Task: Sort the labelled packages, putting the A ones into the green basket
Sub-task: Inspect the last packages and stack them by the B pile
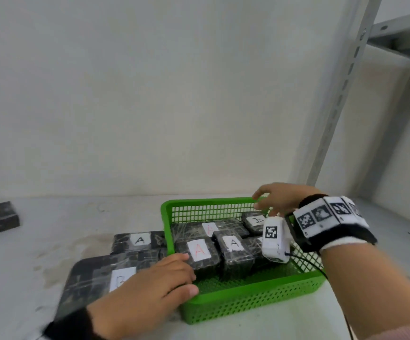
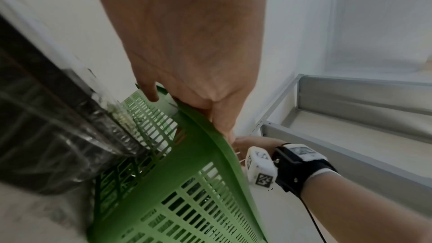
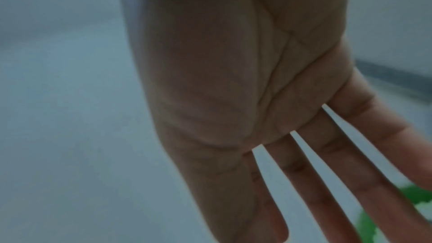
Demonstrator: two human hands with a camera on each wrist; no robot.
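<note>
left hand point(image 1: 147, 285) grips green basket point(image 1: 248, 294) near-left rim | right hand point(image 1: 276, 198) spread, empty, over far rim | A-labelled package point(image 1: 139, 241) just outside left wall

Several A packages point(image 1: 200, 250) lie inside the basket point(image 1: 248, 293). Just left of the basket sits another A package point(image 1: 139, 241), with the B package point(image 1: 96, 278) in front of it.

Green basket point(image 1: 223, 300) — moulded plastic lattice, smooth, semi-matt. Packages point(image 1: 202, 251): black, under glossy, crinkled clear film w/ matt white paper labels. Shelf frame point(image 1: 341, 94) — grey painted metal, matt. Shelf surface point(image 1: 51, 217): pale, matt, stained. Wrist band point(image 1: 331, 217): cloth.
</note>
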